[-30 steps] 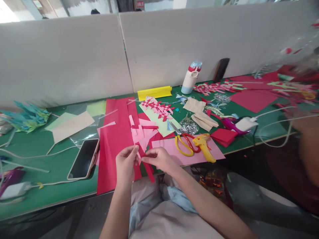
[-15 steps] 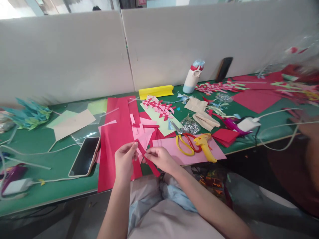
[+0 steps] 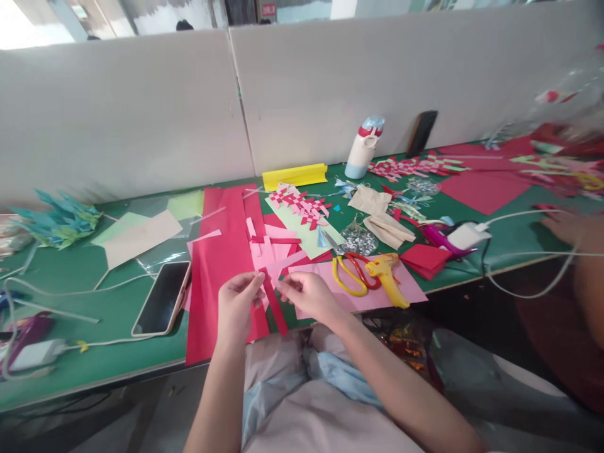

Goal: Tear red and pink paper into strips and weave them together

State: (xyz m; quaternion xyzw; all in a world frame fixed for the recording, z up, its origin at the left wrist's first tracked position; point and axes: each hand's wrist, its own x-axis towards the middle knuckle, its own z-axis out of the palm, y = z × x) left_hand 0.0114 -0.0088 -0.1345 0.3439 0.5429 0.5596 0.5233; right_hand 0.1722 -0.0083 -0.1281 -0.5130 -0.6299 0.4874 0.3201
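A red paper strip hangs down at a slant from the thumb and fingers of my left hand, which pinches its upper end. My right hand is close beside it, thumb and fingers pinched together near a pale pink paper strip. Whatever is between those right fingertips is too small to make out. Just beyond the hands lie more pink strips and a dark red strip. Large red paper sheets lie under and beside my left hand.
A yellow glue gun and scissors lie right of my hands on pink paper. A phone lies to the left. Woven paper pieces, a bottle and a partition are behind. Another person's arm shows at right.
My right fingers have come off the red strip and shifted slightly right. The strip's lower end has swung left and hangs more steeply. My left hand keeps its pinch.
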